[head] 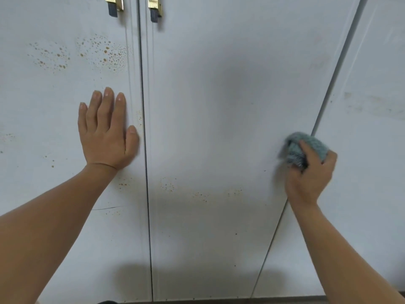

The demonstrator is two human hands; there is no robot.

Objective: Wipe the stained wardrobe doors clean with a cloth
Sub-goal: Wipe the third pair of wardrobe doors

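The right grip is clenched round a bunched cloth, a blue-grey knitted wad with a darker ribbed fold under the thumb. The wad is pressed to the middle door at its right edge, on the dark seam that parts it from the right door. The cloth's left side is blurred. Well to the left of it, the left grip holds nothing. It lies flat and wide on the left door, fingers straight and close together, thumb just beside the narrow gap between the left and middle doors.

The doors are smooth, matt, pale grey-white panels. Brown specks cluster in patches above the left grip. Fainter speckled patches sit lower than both grips on the middle door, and dull smudges mark the right door above the cloth. A thin dark line crosses the left door beside the forearm. Far above, a left handle and a right handle, brass-coloured with dark ends, flank the gap. Between the grips stretches the middle door's flat face. A dark strip runs under the doors' lower edge.
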